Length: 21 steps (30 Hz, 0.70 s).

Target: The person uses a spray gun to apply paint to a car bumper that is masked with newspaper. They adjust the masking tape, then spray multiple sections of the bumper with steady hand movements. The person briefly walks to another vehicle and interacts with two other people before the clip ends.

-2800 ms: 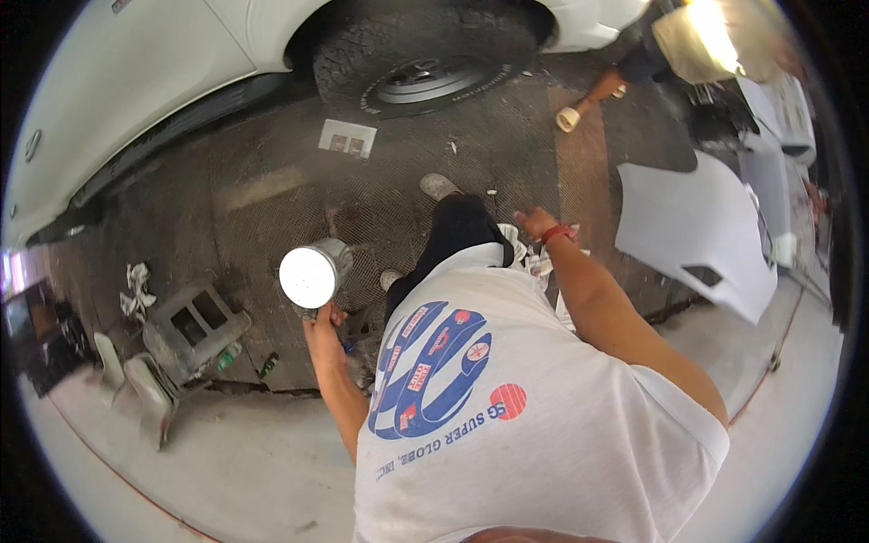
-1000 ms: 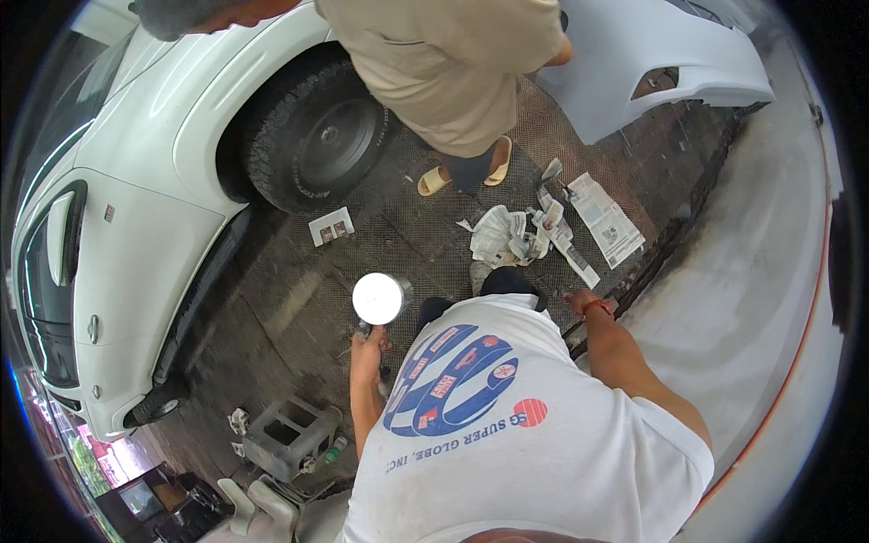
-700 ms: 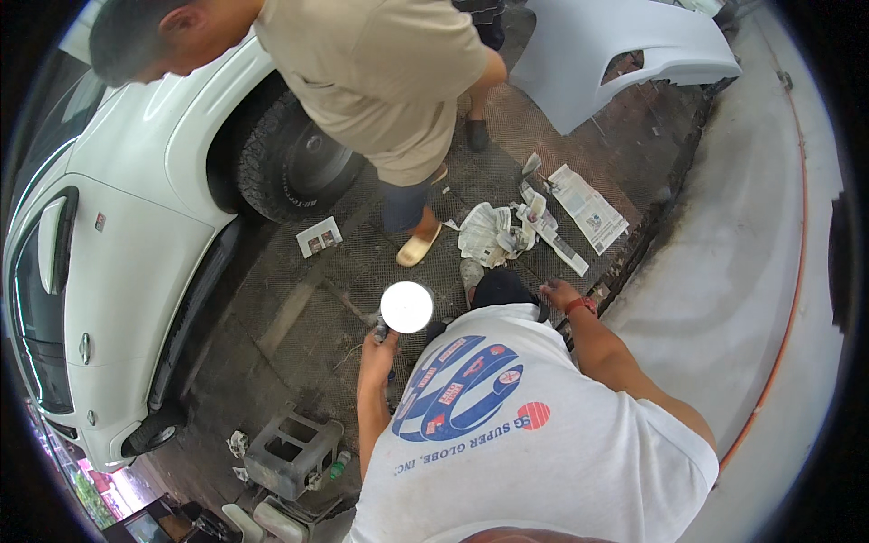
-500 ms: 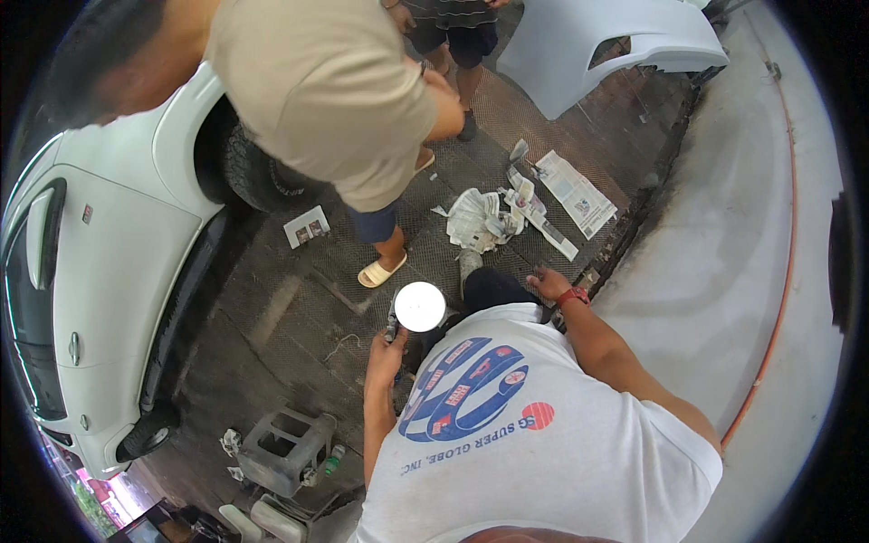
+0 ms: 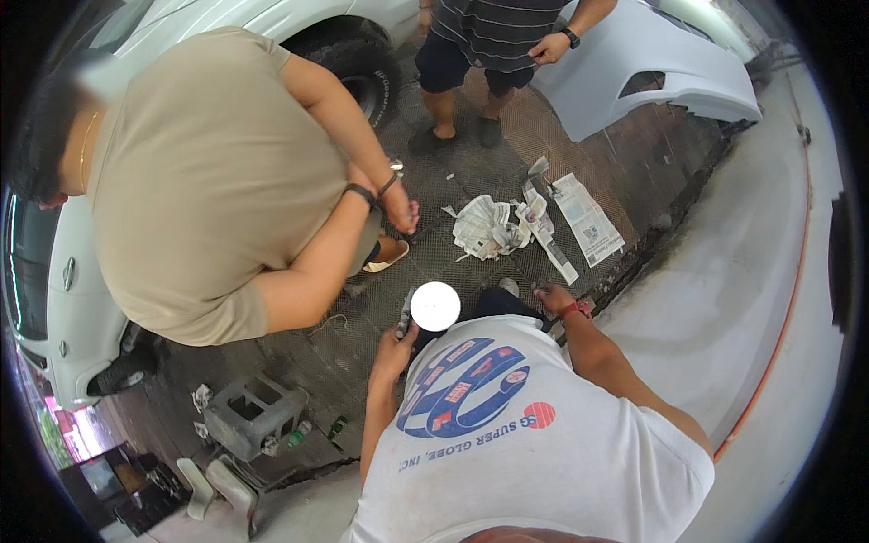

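My left hand (image 5: 394,351) is closed round the handle of a spray gun (image 5: 406,313). A round white cup lid (image 5: 435,307) tops it and hides most of the gun's body. The gun is close in front of my white shirt, near my legs. My right hand (image 5: 550,298), with a red band at the wrist, hangs low beside my knee near the wall. Its fingers look loosely apart, and I see nothing in them. Crumpled newspaper (image 5: 480,226) lies on the floor ahead of my hands, beside a flat newspaper sheet (image 5: 588,222).
A person in a beige shirt (image 5: 217,181) bends over close on my left. Another person in a striped shirt (image 5: 498,32) stands ahead, by a pale grey bumper (image 5: 615,86). White vehicles (image 5: 63,290) stand left, a wall (image 5: 724,271) right. A grey crate-like stool (image 5: 252,416) sits at lower left.
The person in beige has come nearer and fills more of the left side, arms now showing. More of the striped-shirt person shows. My left hand still holds the spray gun.
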Tool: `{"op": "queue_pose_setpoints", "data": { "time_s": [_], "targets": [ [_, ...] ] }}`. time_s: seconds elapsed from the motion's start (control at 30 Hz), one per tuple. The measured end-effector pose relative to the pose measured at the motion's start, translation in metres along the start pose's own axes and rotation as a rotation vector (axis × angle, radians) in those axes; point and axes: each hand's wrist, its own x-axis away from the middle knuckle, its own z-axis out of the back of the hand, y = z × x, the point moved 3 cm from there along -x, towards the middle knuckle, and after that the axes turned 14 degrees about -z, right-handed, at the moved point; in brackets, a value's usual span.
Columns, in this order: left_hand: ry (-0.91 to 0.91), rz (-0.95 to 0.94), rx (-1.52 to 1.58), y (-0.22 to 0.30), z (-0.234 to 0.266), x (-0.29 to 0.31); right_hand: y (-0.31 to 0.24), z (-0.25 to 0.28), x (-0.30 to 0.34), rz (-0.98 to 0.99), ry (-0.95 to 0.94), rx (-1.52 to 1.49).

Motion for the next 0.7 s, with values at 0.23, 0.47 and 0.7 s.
{"op": "queue_pose_setpoints", "data": {
  "time_s": [0.23,0.47,0.7],
  "targets": [
    [-0.116,-0.010,-0.044,0.044,-0.060,-0.006,0.020,0.064,-0.032,0.092,0.069,-0.294],
    [-0.150,-0.062,-0.085,0.067,-0.124,-0.005,0.137,0.054,-0.092,-0.120,-0.029,-0.131],
    [-0.135,-0.057,-0.152,0.060,-0.169,-0.001,0.199,0.041,-0.123,-0.236,-0.122,-0.297]
  ]
}}
